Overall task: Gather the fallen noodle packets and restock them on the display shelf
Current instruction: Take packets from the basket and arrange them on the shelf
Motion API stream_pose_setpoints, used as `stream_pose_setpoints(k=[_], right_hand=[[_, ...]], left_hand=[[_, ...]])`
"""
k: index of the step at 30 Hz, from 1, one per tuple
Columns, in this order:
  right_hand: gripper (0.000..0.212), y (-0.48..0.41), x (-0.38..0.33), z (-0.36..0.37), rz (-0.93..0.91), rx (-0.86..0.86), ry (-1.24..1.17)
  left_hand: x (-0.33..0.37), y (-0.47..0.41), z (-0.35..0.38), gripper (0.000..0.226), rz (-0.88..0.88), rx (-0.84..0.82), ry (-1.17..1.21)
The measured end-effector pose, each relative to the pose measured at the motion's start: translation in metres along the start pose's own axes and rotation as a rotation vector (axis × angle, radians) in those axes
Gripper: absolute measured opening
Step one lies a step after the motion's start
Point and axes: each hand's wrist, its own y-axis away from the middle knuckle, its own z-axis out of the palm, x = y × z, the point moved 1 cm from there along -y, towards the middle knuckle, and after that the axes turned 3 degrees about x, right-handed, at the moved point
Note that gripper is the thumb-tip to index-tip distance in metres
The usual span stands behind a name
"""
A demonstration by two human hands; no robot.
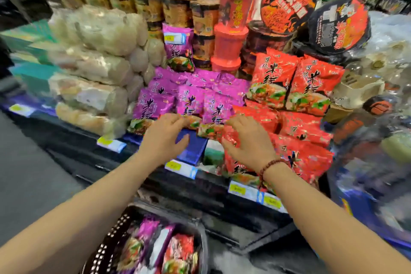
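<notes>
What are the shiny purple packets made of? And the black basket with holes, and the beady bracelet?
Purple packets: thin plastic film, it seems, with a glossy finish; they crinkle and catch the light.
Basket: probably hard plastic, dark and matte, with a moulded grid of holes in its wall.
Bracelet: round reddish-brown beads, perhaps wood; too blurred to be sure.

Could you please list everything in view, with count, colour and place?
purple noodle packets: at least six, purple, shelf centre.
red noodle packets: at least five, red, shelf right.
basket: one, black, bottom centre, holding more packets.
clear noodle bags: several, pale, stacked left.
brown cups: many, brown-yellow, back rows.
red cups: three, red, stacked behind.
black bowls: two, black-red, upper right.
price tags: several, yellow-white, shelf edge.
bracelet: one, brown, right wrist.
left hand: one, fingers spread, at purple packets.
right hand: one, fingers spread, over red packets.
</notes>
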Motion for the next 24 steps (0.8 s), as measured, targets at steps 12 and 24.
stream_pose_setpoints(k=[12,24], right_hand=[[0.048,0.058,-0.161,0.145,-0.037,-0.425,-0.207],[0.043,0.121,-0.195,0.357,0.343,-0.821,-0.470]], left_hand=[[-0.118,0.273,-0.004,0.041,-0.424,-0.289,-0.058],[-0.139,0.442,0.108,0.054,-0.945,-0.381,-0.015]])
